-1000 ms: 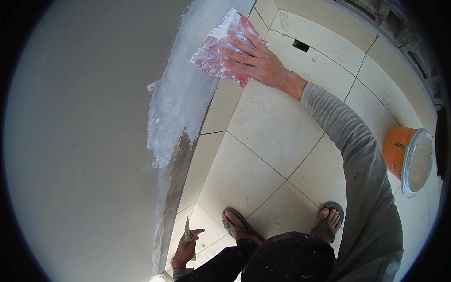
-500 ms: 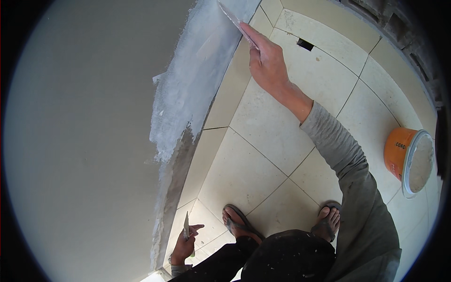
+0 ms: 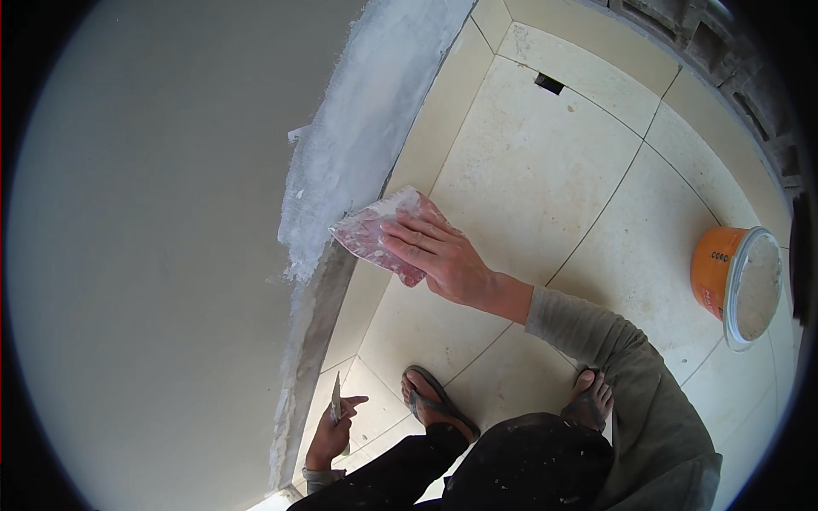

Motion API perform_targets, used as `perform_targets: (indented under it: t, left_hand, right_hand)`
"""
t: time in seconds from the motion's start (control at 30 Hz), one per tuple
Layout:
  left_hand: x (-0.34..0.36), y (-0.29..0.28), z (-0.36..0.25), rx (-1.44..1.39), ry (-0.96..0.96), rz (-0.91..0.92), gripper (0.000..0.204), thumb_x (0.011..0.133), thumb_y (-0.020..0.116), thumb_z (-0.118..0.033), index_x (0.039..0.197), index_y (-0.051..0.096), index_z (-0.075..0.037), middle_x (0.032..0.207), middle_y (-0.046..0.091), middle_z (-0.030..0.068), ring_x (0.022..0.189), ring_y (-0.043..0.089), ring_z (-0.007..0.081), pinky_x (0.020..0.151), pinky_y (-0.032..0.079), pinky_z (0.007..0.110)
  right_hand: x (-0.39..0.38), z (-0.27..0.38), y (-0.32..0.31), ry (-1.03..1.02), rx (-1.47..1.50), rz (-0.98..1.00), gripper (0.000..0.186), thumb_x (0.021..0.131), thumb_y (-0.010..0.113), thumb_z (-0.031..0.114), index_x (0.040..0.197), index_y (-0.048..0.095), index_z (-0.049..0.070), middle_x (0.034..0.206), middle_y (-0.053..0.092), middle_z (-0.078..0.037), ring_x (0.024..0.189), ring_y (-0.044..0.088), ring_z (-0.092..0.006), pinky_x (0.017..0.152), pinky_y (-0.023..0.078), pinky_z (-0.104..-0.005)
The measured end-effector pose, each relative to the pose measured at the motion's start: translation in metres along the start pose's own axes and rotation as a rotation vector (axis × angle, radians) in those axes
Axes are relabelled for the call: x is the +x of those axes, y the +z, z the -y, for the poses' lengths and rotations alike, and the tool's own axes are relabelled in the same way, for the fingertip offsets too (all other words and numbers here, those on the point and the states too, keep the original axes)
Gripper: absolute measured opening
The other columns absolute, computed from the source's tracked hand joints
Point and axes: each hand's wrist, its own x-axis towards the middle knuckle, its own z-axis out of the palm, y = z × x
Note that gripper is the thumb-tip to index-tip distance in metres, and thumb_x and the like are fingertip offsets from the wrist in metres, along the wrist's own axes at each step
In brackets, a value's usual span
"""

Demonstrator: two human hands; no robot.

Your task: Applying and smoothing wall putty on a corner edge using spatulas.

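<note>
Smooth grey wall (image 3: pixel 170 255) at far left, ragged white paste strip (image 3: pixel 354 140) along its border. Left hand (image 3: pixel 330 436) low down, curled round thin metal-bladed scraper (image 3: pixel 336 399), blade up, forefinger stuck out. Flat reddish plate (image 3: pixel 368 237), smeared white, at strip's near end, left corner over wall edge; contact unclear. Right hand (image 3: pixel 452 262) clasps plate, fingers flat across face, thumb hidden. Cream tiled floor (image 3: pixel 545 162) beyond; round orange bucket (image 3: pixel 714 266), pale-topped, at far right.

White coating (image 3: pixel 366 128) — upper end out of frame
</note>
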Motion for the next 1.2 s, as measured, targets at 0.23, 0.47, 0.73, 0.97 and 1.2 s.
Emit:
perform_targets:
  t: [0.23, 0.47, 0.73, 0.97, 1.2]
  left_hand:
    - [-0.009, -0.003, 0.016, -0.019, -0.043, -0.005, 0.031, 0.079, 0.036, 0.015, 0.098, 0.049, -0.005, 0.129, 0.063, 0.0210, 0.131, 0.053, 0.0338, 0.112, 0.034, 0.044]
    - [-0.017, -0.005, 0.020, -0.057, -0.063, -0.007, 0.034, 0.076, 0.035, 0.016, 0.099, 0.048, -0.005, 0.130, 0.062, 0.0218, 0.132, 0.052, 0.0350, 0.114, 0.034, 0.045]
    - [-0.017, -0.007, 0.021, -0.077, -0.066, -0.007, 0.034, 0.076, 0.035, 0.016, 0.098, 0.047, -0.006, 0.130, 0.062, 0.0209, 0.134, 0.050, 0.0332, 0.116, 0.032, 0.049]
    - [-0.025, -0.009, 0.026, -0.075, -0.095, -0.037, 0.033, 0.076, 0.035, 0.016, 0.097, 0.047, -0.006, 0.129, 0.063, 0.0202, 0.133, 0.051, 0.0321, 0.116, 0.031, 0.048]
    - [-0.017, -0.005, 0.018, -0.082, -0.038, -0.014, 0.031, 0.077, 0.036, 0.015, 0.096, 0.047, -0.006, 0.129, 0.062, 0.0218, 0.133, 0.051, 0.0328, 0.115, 0.033, 0.047]
  right_hand:
    - [0.055, -0.068, -0.075, -0.011, 0.013, -0.417, 0.055, 0.083, 0.050, -0.009, 0.136, 0.057, 0.004, 0.133, 0.062, -0.017, 0.124, 0.059, -0.0327, 0.108, 0.044, -0.0403]
    - [0.128, -0.144, -0.145, 0.447, 0.467, -0.646, 0.043, 0.094, 0.047, -0.001, 0.136, 0.056, 0.000, 0.108, 0.070, -0.009, 0.093, 0.067, -0.0141, 0.086, 0.051, -0.0271]
    - [0.161, -0.146, -0.163, 0.161, 0.051, -0.508, 0.043, 0.088, 0.046, -0.002, 0.128, 0.058, -0.006, 0.121, 0.068, -0.020, 0.116, 0.062, -0.0270, 0.102, 0.044, -0.0313]
    - [0.116, -0.062, -0.088, 0.301, 0.151, -0.372, 0.046, 0.086, 0.047, -0.008, 0.130, 0.060, 0.000, 0.107, 0.070, -0.021, 0.086, 0.068, -0.0283, 0.081, 0.052, -0.0325]
    - [0.065, -0.007, -0.017, 0.163, 0.207, -0.352, 0.055, 0.083, 0.050, -0.016, 0.135, 0.055, -0.002, 0.135, 0.058, -0.022, 0.128, 0.056, -0.0354, 0.104, 0.049, -0.0385]
